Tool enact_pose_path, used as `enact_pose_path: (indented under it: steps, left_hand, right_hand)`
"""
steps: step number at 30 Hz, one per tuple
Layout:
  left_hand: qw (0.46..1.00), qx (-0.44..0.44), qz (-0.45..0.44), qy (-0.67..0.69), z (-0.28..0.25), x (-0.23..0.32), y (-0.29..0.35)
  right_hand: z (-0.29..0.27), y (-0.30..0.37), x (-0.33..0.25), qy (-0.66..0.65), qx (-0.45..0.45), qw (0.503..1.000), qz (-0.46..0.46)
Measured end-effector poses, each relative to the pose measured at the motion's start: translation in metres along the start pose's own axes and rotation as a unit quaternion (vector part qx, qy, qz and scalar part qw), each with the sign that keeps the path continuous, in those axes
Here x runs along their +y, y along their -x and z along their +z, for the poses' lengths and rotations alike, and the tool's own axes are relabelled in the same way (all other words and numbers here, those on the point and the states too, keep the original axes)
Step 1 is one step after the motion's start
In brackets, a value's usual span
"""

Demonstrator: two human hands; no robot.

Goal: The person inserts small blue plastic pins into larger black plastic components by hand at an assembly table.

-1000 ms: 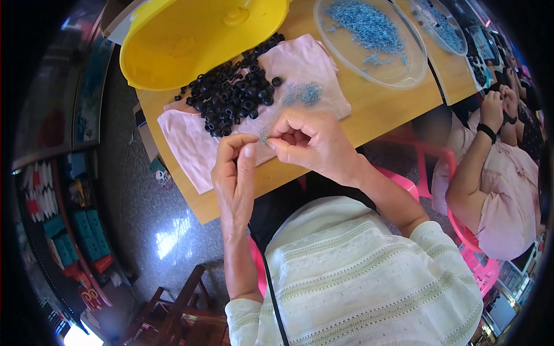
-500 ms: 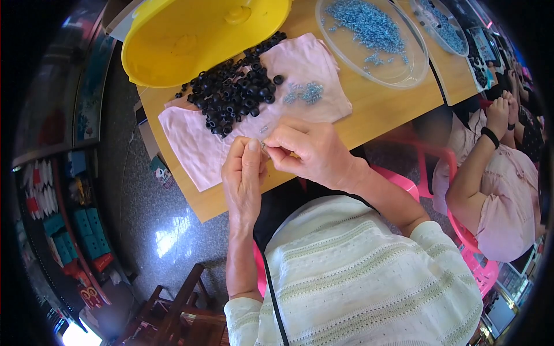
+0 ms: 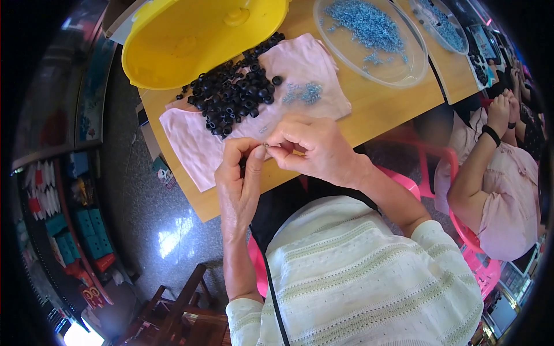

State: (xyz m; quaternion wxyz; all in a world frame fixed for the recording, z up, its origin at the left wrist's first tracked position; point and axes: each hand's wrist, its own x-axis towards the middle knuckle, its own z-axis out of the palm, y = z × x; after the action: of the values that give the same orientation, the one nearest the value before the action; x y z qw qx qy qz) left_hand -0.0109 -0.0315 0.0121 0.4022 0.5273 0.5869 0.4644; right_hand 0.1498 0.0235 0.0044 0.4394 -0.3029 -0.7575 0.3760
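Observation:
My left hand and my right hand meet fingertip to fingertip over the near edge of a pink cloth. Both are closed in a pinch around a tiny, dull metallic-looking piece, too small to name. Something dark shows under the curled left fingers, but whether it is a part or shadow I cannot tell. Just beyond my hands lies a heap of black, hollow, cap-like parts. A small pile of tiny blue-silver pieces rests on the cloth, and a few more lie close to my fingertips.
A yellow tub stands tilted behind the black parts. At the far right of the wooden table is a clear oval tray of blue pieces, with a second tray beyond. Another person sits to the right. Shelves stand left.
My left hand has shifted slightly left and its fingers have turned, the thumb now reaching across to the right fingertips. The right hand stays nearly in place.

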Motion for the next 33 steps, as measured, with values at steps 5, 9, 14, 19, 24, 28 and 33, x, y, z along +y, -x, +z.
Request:
enact_pose_path:
  steps: [5, 9, 14, 19, 24, 28, 33]
  left_hand:
    - [1.0, 0.023, 0.014, 0.002, 0.001, -0.005, 0.005]
    - [0.998, 0.034, 0.049, 0.034, 0.003, -0.004, 0.008]
    - [0.971, 0.046, 0.229, -0.039, 0.011, -0.008, 0.006]
    - [0.947, 0.05, 0.295, -0.114, 0.014, -0.007, 0.006]
    - [0.951, 0.06, 0.27, -0.139, 0.017, -0.008, 0.013]
    - [0.988, 0.034, -0.046, 0.144, 0.016, 0.0, 0.016]
    - [0.994, 0.094, 0.027, -0.043, 0.008, -0.009, 0.001]
  right_hand:
    - [-0.009, -0.001, -0.006, -0.119, -0.058, 0.981, 0.142]
    - [-0.007, 0.003, -0.006, -0.031, -0.041, 0.996, 0.068]
    - [-0.008, 0.004, -0.015, -0.057, -0.065, 0.993, 0.076]
    - [-0.006, 0.012, -0.014, -0.108, -0.062, 0.988, 0.093]
    - [0.002, 0.018, -0.015, -0.03, -0.02, 0.997, 0.061]
    - [0.006, 0.02, -0.01, 0.034, -0.016, 0.999, -0.003]
    - [-0.002, 0.015, -0.008, 0.161, -0.013, 0.987, -0.02]
